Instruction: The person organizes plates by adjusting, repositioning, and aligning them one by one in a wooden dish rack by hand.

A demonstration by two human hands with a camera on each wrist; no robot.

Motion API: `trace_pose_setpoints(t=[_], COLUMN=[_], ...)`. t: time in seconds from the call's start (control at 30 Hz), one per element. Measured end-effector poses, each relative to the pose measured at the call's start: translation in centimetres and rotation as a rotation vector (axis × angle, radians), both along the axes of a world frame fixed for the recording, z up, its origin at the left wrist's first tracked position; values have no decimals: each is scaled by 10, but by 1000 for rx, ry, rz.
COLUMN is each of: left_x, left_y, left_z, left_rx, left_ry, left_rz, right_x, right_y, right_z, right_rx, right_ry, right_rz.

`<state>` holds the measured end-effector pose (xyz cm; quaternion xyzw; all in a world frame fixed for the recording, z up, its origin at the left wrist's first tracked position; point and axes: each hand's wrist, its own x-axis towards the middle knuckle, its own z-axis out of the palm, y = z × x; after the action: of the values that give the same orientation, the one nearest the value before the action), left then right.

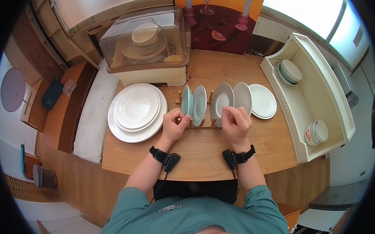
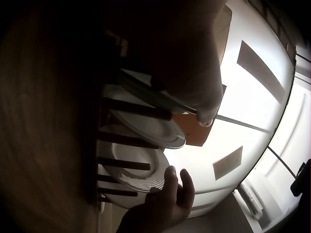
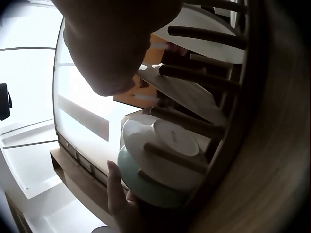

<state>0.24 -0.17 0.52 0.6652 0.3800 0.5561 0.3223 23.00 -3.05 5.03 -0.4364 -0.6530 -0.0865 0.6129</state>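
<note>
A wooden dish rack [image 1: 208,126] stands on the table with several plates upright between its pegs. At its left end, my left hand [image 1: 175,124] pinches the near rim of a pale green plate [image 1: 185,101], thumb along the edge. A second pale green plate [image 1: 200,104] stands just right of it. My right hand [image 1: 237,123] pinches the rim of a ringed white plate [image 1: 219,102], its thumb and forefinger close together there. Behind that hand, a plain off-white plate [image 1: 243,96] leans at the rack's right end. In the right wrist view, my left thumb [image 3: 113,171] lies beside the green plate [image 3: 141,187].
Large white plates [image 1: 138,105] are stacked at left, smaller white plates [image 1: 264,101] at right. A lidded dish box [image 1: 147,76] holding dishes stands at the back left. A cream shelf unit [image 1: 292,125] with two stacks of bowls [image 1: 291,71] lies along the right side.
</note>
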Motion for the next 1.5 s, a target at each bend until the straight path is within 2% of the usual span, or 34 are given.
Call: trace_pose_setpoints(t=[0.33,0.4,0.47,0.77,1.13,1.23,1.5], left_x=[-1,-4,-1,-3,2,3,0], left_y=[1,2,1,-1,-7,-9,-3], left_z=[-6,-7,-8,-5,10,16,6], left_rx=[-26,14,-34,-28,162,208,172], left_ry=[-22,51,-25,-14,52,97,54], left_rz=[3,-2,-7,-12,93,89,68], right_x=[-4,-5,-6,-12,-28,-30,-54], right_y=[-7,-9,-11,-22,-19,-24,-21], right_z=[8,9,11,15,-3,4,-12], right_rx=[9,-14,-21,-2,-202,-314,-355], right_ry=[-8,16,18,-30,-56,-75,3], right_rz=[54,69,72,161,319,283,234])
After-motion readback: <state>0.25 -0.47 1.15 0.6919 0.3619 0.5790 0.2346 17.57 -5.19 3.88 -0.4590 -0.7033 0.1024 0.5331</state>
